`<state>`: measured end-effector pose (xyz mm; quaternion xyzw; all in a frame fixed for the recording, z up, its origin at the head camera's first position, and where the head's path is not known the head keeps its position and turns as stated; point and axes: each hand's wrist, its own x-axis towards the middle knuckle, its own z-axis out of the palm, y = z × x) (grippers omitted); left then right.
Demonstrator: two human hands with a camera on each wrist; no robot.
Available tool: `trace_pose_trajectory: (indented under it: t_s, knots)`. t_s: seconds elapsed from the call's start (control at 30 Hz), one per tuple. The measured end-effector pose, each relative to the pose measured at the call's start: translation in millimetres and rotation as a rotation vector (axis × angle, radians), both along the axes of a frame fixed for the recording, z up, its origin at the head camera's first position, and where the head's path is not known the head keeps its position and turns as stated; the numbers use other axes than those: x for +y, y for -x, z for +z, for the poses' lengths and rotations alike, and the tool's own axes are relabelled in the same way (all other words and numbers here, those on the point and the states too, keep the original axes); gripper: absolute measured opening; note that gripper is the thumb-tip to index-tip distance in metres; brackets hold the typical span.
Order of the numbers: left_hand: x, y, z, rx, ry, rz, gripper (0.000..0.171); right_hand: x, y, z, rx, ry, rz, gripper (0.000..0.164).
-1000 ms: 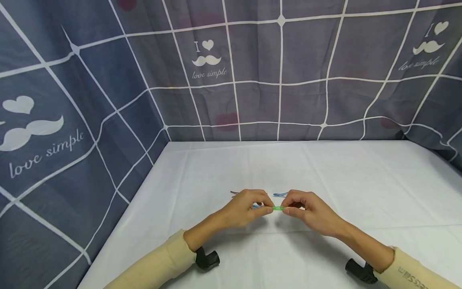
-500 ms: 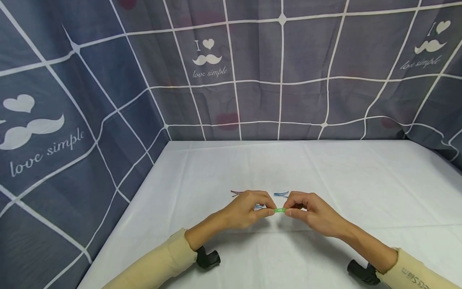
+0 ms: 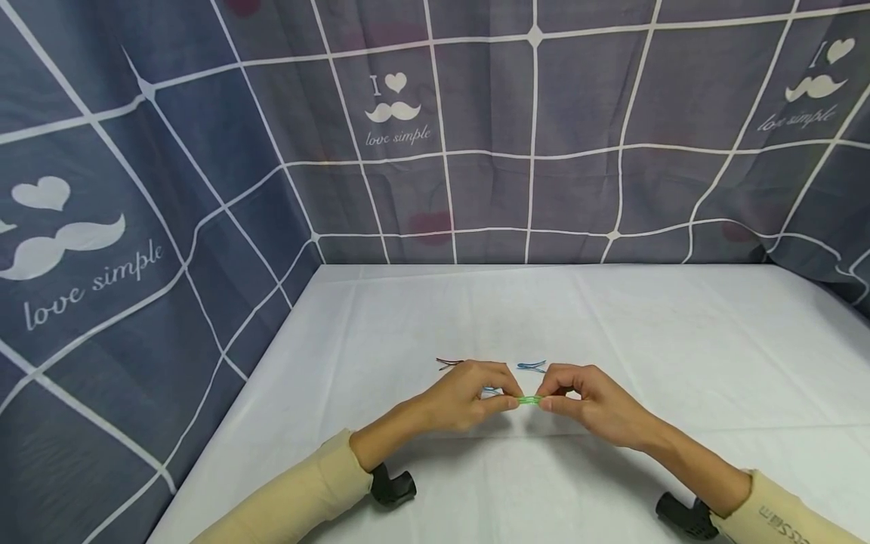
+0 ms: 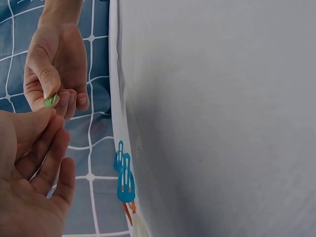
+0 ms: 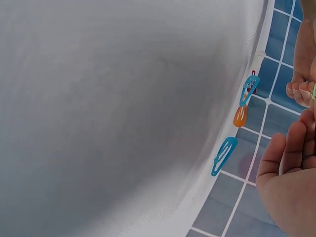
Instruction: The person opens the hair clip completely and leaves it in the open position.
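Between my two hands, a green snap hair clip (image 3: 529,400) is held just above the white table. The thumb and forefinger of my left hand (image 3: 465,397) pinch one end, while those of my right hand (image 3: 587,400) pinch the other. In the left wrist view the same green clip (image 4: 51,100) shows between the fingertips, its ends covered by them. A blue snap clip (image 3: 532,366) lies on the table behind the hands. Another blue clip (image 3: 491,391) is partly hidden by my left hand.
A dark reddish clip (image 3: 447,363) lies beyond my left hand. In the right wrist view an orange clip (image 5: 240,116) lies between the blue ones. A grey checked curtain (image 3: 476,189) borders the white table (image 3: 680,340) at back and left.
Both hands have drifted slightly toward the person and to the right with the green hair clip between them. Their pinch looks unchanged, and the clips on the table stay put.
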<state>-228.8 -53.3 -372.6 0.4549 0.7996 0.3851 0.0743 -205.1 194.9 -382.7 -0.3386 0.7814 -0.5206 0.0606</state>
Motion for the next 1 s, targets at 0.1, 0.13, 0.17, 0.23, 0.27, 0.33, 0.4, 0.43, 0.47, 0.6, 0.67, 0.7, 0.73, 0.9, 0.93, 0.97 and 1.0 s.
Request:
trace_pose_trajectory:
  t_s: [0.1,0.13,0.17,0.23,0.27,0.33,0.4,0.43,0.47,0.6,0.67,0.7,0.73,0.9,0.93,0.97,1.0]
  knots:
    - [0.2,0.0,-0.8,-0.011,-0.003,-0.007,0.012,0.5,-0.2,-0.7,0.003,0.006,0.008,0.009]
    - [0.4,-0.2,-0.9,-0.013,-0.003,-0.011,0.012,0.7,-0.3,-0.9,0.004,0.009,0.012,0.009]
    - [0.5,-0.2,-0.9,-0.013,-0.003,-0.014,0.012,0.7,-0.4,-1.0,0.006,0.011,0.015,0.009]
    - [0.9,-0.2,-0.8,-0.012,-0.003,-0.023,0.011,0.8,-0.6,-1.2,0.013,0.016,0.021,0.009]
    - [1.1,-0.3,-0.7,-0.010,-0.003,-0.027,0.011,0.7,-0.7,-1.2,0.017,0.020,0.023,0.009]
    - [1.3,-0.4,-0.3,-0.003,-0.002,-0.031,0.011,0.5,-0.9,-1.3,0.028,0.029,0.034,0.010]
    - [1.4,-0.3,-0.2,0.014,-0.004,-0.039,0.010,0.2,-1.2,-1.6,0.040,0.036,0.050,0.010]
    - [1.5,0.1,-0.5,0.025,-0.005,-0.045,0.010,0.1,-1.2,-1.8,0.045,0.038,0.057,0.010]
    - [1.5,0.2,-0.6,0.036,-0.005,-0.049,0.010,0.0,-1.2,-2.0,0.048,0.039,0.063,0.010]
    - [0.9,1.5,-1.9,0.053,-0.018,-0.061,0.009,0.1,-1.1,-2.2,0.037,0.028,0.053,0.010]
    - [0.6,1.7,-2.3,0.039,-0.024,-0.053,0.009,0.3,-0.8,-2.2,0.023,0.017,0.027,0.010]
    - [0.4,2.0,-2.6,0.029,-0.027,-0.048,0.010,0.5,-0.7,-2.1,0.017,0.012,0.014,0.010]
    - [0.4,2.1,-2.8,0.018,-0.029,-0.041,0.010,0.6,-0.6,-2.1,0.012,0.007,-0.001,0.010]
    - [0.0,1.2,-2.4,-0.037,-0.019,0.026,0.013,1.2,-0.9,-1.2,-0.004,-0.011,-0.062,0.009]
    - [0.1,1.1,-2.5,-0.043,-0.016,0.042,0.013,1.2,-1.0,-0.9,-0.003,-0.011,-0.069,0.009]
    - [0.2,1.1,-2.7,-0.045,-0.012,0.060,0.014,1.2,-1.1,-0.7,-0.002,-0.011,-0.076,0.009]
    - [0.5,1.2,-2.9,-0.041,-0.011,0.075,0.014,1.1,-1.2,-0.4,0.001,-0.009,-0.081,0.008]
